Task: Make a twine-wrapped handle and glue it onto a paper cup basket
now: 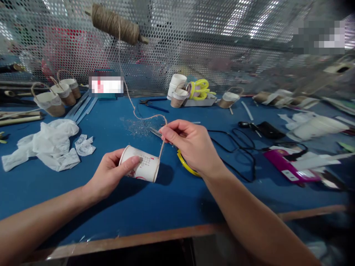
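Note:
My left hand (109, 171) grips a white paper cup (145, 168) with red and dark print, tilted on its side above the table. Twine (162, 147) lies against the cup's right end and rises to my right hand (187, 142), which pinches it between thumb and forefinger. From there the twine runs slack up to a brown spool (115, 24) hung on the mesh. Scissors with a yellow handle (184, 164) show partly behind my right hand, their blades poking out left of the fingers; the middle is hidden.
White lace (50, 144) lies at left. Several twine-wrapped cups (50, 103) with handles stand behind it. Pliers (155, 105), stacked white cups (176, 85) and a yellow tape roll (200, 89) are at the back. A black cord (253, 162) and a purple device (290, 166) lie at right.

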{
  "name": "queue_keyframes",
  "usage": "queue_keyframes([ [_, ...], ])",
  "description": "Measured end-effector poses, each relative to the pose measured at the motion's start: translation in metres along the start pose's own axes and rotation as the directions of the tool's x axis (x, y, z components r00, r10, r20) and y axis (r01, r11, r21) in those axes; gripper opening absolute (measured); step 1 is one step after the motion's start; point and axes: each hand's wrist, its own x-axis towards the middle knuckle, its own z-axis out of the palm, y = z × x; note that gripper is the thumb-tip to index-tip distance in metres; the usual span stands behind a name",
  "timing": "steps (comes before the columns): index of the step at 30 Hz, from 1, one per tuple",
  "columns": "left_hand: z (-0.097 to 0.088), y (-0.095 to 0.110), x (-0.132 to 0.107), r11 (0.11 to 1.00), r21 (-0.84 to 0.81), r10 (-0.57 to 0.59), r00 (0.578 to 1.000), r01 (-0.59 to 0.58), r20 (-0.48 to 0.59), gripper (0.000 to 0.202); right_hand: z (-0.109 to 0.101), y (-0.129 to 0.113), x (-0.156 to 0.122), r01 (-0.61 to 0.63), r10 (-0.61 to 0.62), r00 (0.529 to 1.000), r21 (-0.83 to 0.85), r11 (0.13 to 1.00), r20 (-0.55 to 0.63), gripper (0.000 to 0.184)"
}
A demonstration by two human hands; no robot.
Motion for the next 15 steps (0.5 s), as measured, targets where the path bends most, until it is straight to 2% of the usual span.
queue_keyframes([
  [15,0.0003,0.0011,-0.0035,0.998,-0.057,0.032,0.999,-0.032,-0.006,0.013,0.001,0.009,-0.0011,-0.037,0.038,0.999,-0.062,0.997,0.021,0.019],
])
